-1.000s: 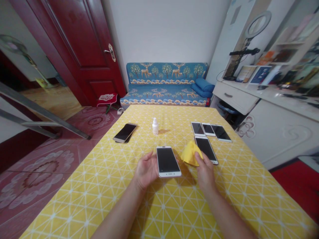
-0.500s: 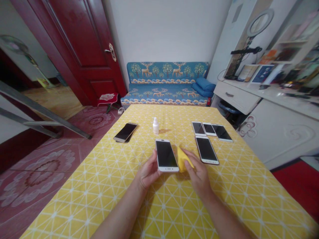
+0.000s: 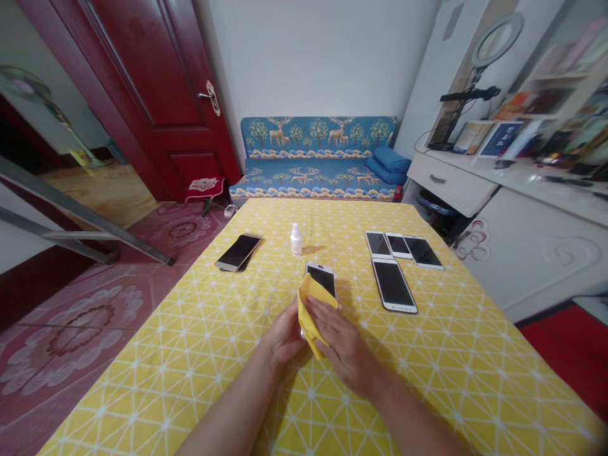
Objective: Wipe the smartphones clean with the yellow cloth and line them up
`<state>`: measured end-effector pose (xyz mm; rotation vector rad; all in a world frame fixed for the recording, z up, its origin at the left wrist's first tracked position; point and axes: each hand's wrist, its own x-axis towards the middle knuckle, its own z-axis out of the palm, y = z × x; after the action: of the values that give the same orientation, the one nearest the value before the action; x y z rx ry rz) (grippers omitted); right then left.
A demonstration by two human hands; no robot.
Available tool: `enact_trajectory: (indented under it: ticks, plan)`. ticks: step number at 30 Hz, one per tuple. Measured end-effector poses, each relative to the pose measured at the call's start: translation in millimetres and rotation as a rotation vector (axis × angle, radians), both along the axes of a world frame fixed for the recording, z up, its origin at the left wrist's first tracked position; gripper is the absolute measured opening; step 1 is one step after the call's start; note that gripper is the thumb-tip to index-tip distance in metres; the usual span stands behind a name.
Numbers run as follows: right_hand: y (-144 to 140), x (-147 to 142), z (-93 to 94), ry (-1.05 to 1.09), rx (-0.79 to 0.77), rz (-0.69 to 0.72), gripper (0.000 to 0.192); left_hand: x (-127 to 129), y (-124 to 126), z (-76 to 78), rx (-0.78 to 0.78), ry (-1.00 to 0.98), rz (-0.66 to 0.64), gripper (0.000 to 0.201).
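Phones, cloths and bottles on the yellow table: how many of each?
Phones: 6, one in the left hand, one dark phone at the left, four white-framed phones at the right
Yellow cloths: 1
Small white bottles: 1
Total: 8

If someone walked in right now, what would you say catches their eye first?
Probably the yellow cloth pressed by the right hand onto a white phone that the left hand holds mid-table. Next, four phones lie grouped to the right, and a small white bottle stands behind.
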<state>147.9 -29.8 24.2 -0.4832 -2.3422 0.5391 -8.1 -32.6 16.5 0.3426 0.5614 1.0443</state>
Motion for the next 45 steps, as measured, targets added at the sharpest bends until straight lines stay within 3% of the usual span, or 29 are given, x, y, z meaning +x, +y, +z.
enact_trajectory:
  ticks: [5,10,15,19,23,28,35,41,45]
  plan:
    - [7.9,-0.2,-6.6,0.026,0.045,-0.149,0.059,2.2,-0.9,0.0,-0.043,0.013,0.108,0.043]
    - [15.8,1.9,-17.3,0.087,0.038,-0.336,0.061,7.3,-5.2,8.7,0.036,0.028,0.138,0.041]
    - [23.1,7.2,-21.5,0.166,-0.01,-0.473,0.06,8.4,-7.2,6.6,0.15,0.102,0.055,0.039]
    - [27.2,14.1,-21.2,0.215,-0.005,-0.509,0.058,9.1,-9.0,6.8,0.26,0.118,-0.086,0.046]
    - [27.1,16.8,-16.2,0.242,0.039,-0.421,0.059,11.8,-11.6,8.6,0.308,0.124,-0.165,0.051]
    - [22.7,13.2,-7.2,0.229,0.056,-0.267,0.057,14.3,-12.6,6.6,0.307,0.169,-0.092,0.048]
    - [10.6,3.9,-6.0,0.183,0.022,-0.14,0.055,15.2,-7.6,3.9,0.131,0.149,0.073,0.048]
    - [2.2,0.2,-3.6,0.176,-0.021,-0.021,0.058,8.2,-5.3,4.6,0.025,0.12,0.035,0.056]
    - [-2.3,-0.4,-0.7,0.152,-0.008,0.079,0.06,5.2,-5.2,10.2,-0.001,0.153,0.133,0.045]
